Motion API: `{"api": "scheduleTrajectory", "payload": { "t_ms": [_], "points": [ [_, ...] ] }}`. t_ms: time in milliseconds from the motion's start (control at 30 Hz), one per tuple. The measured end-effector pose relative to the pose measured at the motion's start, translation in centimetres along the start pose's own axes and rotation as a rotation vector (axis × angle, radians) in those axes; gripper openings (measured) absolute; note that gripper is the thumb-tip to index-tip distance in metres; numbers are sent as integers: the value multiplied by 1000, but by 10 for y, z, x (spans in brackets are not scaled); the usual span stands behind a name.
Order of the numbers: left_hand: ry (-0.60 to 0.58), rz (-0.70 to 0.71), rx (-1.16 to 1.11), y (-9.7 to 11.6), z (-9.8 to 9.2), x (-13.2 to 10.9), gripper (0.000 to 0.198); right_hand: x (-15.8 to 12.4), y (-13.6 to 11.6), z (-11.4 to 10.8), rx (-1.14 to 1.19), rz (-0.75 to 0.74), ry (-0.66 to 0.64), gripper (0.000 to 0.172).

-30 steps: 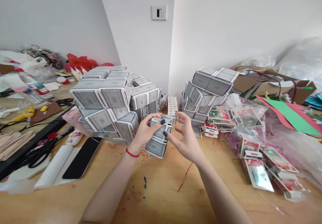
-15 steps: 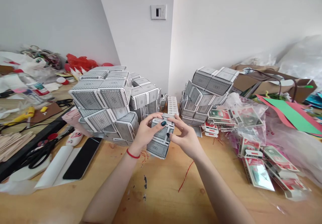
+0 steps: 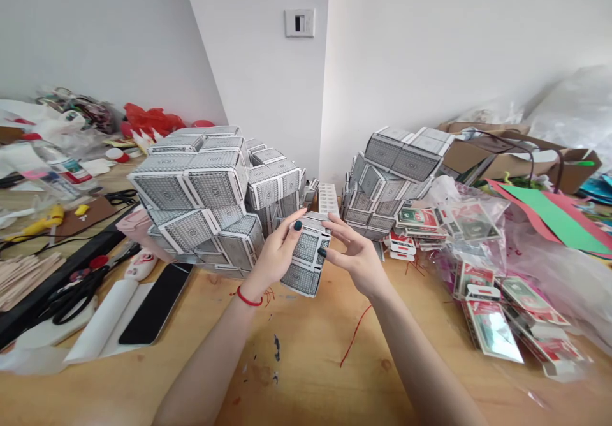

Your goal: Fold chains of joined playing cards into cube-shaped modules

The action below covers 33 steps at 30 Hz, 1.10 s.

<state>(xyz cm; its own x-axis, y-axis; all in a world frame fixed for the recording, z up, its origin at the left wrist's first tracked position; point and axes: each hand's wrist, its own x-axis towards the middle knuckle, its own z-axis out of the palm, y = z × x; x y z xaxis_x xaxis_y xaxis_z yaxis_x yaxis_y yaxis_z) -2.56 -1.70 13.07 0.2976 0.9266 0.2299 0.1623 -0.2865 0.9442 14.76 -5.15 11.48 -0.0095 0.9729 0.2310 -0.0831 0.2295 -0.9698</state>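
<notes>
Between my hands is a block folded from playing cards, with grey patterned backs outward and white card edges showing along its right side. My left hand grips its left side, the thumb with dark nail polish lying on the front face. My right hand holds the right side, thumb at the edge and fingers reaching over the top. The block is tilted, just above the wooden table. Beyond my left hand stands a big stack of similar card blocks; a second stack of card blocks rises behind my right hand.
Opened red-and-green card boxes and clear plastic wrap lie at right. A phone, black scissors, wooden sticks and a yellow glue gun lie at left. A red thread lies in front.
My left thumb has shifted left and down across the block, baring more of its front face. The block has turned slightly; both hands stay on it.
</notes>
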Motion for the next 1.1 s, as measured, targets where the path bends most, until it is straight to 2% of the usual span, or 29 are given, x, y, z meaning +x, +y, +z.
{"api": "scheduleTrajectory", "payload": {
  "t_ms": [100,200,367,467,567,667,767,933,1100],
  "points": [
    [28,-88,187,3,-3,-7,60,2,5,1,5,-11,15,44],
    [13,-87,215,7,-8,-12,70,3,6,1,-49,-19,30,44],
    [-98,-86,103,11,-14,-13,61,2,1,-1,-123,-17,37,44],
    [-75,-75,54,9,-11,-11,57,2,-2,-3,-161,-19,27,43],
    [-42,-72,15,8,-6,-11,61,0,-5,-6,-181,-39,25,42],
    [-59,-103,-5,7,-4,-12,66,-1,-7,-7,-191,-55,30,40],
    [-74,-102,52,8,-4,-14,68,-1,-7,-6,-209,-61,33,37],
    [-62,9,250,9,-5,-14,63,-1,-7,-3,-225,-58,22,33],
    [-36,62,317,11,2,-14,57,-1,-9,-3,-251,-70,42,32]
  ]
}}
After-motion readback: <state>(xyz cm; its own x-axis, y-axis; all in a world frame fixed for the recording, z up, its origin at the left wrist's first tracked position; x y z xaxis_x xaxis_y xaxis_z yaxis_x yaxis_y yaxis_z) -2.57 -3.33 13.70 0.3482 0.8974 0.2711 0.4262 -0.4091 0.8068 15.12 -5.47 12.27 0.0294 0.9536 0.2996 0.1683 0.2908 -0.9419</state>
